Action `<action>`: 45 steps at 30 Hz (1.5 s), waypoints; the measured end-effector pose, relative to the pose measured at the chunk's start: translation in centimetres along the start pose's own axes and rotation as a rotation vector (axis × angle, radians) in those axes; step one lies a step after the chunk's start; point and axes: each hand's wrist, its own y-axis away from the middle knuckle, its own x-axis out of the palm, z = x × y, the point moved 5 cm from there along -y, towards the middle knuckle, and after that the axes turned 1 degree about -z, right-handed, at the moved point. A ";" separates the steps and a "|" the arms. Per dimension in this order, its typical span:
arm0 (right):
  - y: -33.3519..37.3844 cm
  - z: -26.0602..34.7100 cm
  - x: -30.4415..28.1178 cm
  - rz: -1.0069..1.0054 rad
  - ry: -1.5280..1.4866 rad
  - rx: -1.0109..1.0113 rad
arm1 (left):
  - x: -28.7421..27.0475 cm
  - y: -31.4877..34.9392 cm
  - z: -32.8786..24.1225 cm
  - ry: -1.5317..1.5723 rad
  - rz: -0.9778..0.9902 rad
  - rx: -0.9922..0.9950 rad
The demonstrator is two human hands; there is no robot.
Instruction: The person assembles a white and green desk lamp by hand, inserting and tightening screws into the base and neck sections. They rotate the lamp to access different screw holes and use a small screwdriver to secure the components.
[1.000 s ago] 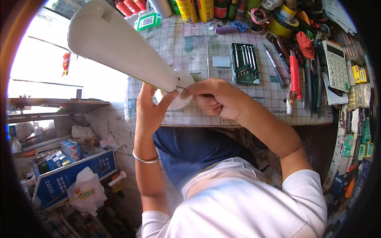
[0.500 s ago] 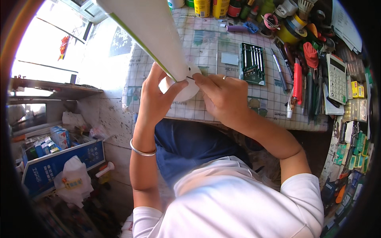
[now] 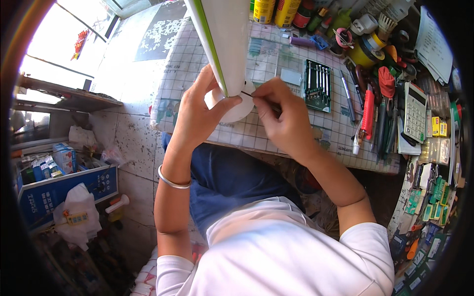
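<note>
A tall white device (image 3: pixel 224 44) with a green strip along one edge rises from a round white base (image 3: pixel 242 112) near the table's front edge. My left hand (image 3: pixel 200 111) grips it low down, thumb in front and fingers behind. From the right, my right hand (image 3: pixel 286 116) pinches a thin dark rod (image 3: pixel 248 93) between thumb and fingertips. The rod's tip points at the device's lower end, beside a small dark hole; whether it touches is too small to tell. A green case of small screwdrivers (image 3: pixel 317 86) lies beyond my right hand.
On the grid-patterned table (image 3: pixel 266 140) lie a pen (image 3: pixel 347 96), a red utility knife (image 3: pixel 368 111) and a calculator (image 3: pixel 414 112). Bottles, yellow cans (image 3: pixel 286 12) and tape rolls crowd the back. Left below stands a blue box (image 3: pixel 69 190) of packages.
The device's upper part has swung right and stands steeper in the picture. My right hand has turned and drawn back slightly, showing more of the rod. The whole view has shifted a little.
</note>
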 end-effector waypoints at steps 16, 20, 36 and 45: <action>1.7 6.6 -3.6 0.381 -0.350 0.269 | 0.3 10.4 -1.2 1.013 0.066 -0.338; 4.0 6.6 -1.8 0.598 -0.629 0.444 | 1.2 15.7 -0.2 1.119 -0.050 -0.389; 5.6 9.0 0.2 0.721 -0.325 -0.093 | 2.6 20.5 -1.6 1.074 -0.241 -0.059; 5.3 9.7 0.4 0.727 -0.345 -0.189 | 3.3 20.4 -1.2 1.168 -0.267 -0.103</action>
